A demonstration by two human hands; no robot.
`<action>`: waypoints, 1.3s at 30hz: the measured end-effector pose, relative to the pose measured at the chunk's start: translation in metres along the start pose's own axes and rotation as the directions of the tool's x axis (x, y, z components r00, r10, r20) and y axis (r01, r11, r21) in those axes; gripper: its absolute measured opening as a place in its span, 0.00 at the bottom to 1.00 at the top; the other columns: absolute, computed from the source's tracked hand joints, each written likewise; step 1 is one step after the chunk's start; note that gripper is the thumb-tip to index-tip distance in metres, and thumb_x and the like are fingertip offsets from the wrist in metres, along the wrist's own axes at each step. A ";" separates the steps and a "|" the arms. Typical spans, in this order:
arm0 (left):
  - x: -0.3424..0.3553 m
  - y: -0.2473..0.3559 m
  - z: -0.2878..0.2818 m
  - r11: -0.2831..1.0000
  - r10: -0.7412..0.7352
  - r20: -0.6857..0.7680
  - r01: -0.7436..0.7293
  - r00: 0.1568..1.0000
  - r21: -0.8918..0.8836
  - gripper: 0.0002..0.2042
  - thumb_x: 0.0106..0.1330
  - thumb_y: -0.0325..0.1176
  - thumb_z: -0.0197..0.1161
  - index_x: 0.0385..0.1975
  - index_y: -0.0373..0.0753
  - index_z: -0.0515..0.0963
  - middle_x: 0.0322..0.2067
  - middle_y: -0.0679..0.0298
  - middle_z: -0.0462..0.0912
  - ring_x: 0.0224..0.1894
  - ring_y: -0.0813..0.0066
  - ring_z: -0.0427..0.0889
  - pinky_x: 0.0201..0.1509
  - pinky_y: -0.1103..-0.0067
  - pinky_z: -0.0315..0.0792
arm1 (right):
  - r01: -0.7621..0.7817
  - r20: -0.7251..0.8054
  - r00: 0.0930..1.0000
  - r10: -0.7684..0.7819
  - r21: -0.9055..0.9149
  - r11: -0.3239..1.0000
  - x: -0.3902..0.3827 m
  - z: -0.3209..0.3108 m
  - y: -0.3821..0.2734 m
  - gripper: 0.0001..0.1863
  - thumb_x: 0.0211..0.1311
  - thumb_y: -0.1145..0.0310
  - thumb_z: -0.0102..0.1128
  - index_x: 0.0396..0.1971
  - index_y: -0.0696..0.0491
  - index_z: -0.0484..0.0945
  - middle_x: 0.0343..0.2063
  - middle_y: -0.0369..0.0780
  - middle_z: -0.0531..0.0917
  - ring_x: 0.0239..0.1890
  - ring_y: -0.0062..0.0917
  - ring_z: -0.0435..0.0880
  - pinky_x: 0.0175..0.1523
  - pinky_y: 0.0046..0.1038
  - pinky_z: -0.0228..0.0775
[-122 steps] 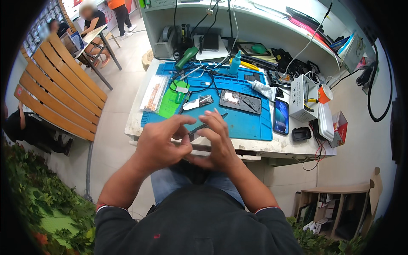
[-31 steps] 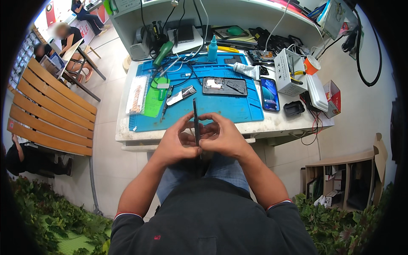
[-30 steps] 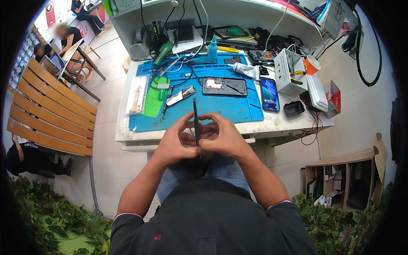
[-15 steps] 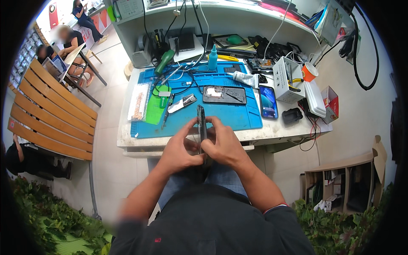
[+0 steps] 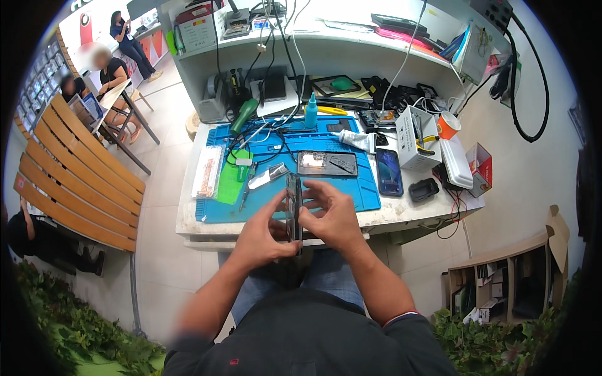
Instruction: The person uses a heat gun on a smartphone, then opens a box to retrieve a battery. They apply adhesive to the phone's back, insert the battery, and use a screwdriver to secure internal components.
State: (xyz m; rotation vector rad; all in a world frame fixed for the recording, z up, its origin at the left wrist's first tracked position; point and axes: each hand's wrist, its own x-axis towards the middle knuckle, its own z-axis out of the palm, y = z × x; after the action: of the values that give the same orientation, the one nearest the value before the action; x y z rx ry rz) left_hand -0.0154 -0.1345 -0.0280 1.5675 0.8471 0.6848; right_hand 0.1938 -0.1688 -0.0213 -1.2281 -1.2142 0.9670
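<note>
Both hands work at the near edge of a scuffed white desk (image 5: 401, 208). Thin, dark, flat phone-like piece (image 5: 293, 210) stands on edge between them, just nearer than a blue repair mat (image 5: 345, 194). Left hand (image 5: 266, 235) curled around its left side, thumb at the near end, fingers at the far part; gripping it. Right hand (image 5: 332, 219) half-curled, thumb against the right face, some fingers spread. On the mat, beyond the hands: opened dark phone body (image 5: 321, 169), parts exposed; left of it a silver-and-white strip (image 5: 268, 175), then a slim dark screwdriver (image 5: 246, 193), bright green sheet (image 5: 229, 187) and clear packet of copper-coloured pieces (image 5: 207, 172). Farther off, upright light-blue bottle (image 5: 311, 114). Right of the mat, blue-screened smartphone (image 5: 389, 172); just right again, small black tray (image 5: 423, 190).
</note>
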 end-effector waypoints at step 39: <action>0.040 0.012 -0.017 0.987 0.135 0.017 -0.133 0.991 -0.088 0.48 0.54 0.25 0.83 0.81 0.34 0.69 0.60 0.49 0.89 0.53 0.66 0.94 0.58 0.71 0.88 | 0.186 0.159 0.975 -0.157 -0.192 0.964 0.019 -0.002 -0.031 0.43 0.55 0.74 0.60 0.74 0.73 0.68 0.55 0.60 0.87 0.57 0.47 0.89 0.63 0.41 0.83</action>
State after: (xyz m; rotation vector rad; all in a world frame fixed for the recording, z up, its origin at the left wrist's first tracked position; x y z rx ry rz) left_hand -0.0051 -0.0927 -0.0146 1.5613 0.6906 0.7883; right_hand 0.1957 -0.1548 0.0124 -1.2049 -1.5395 0.8267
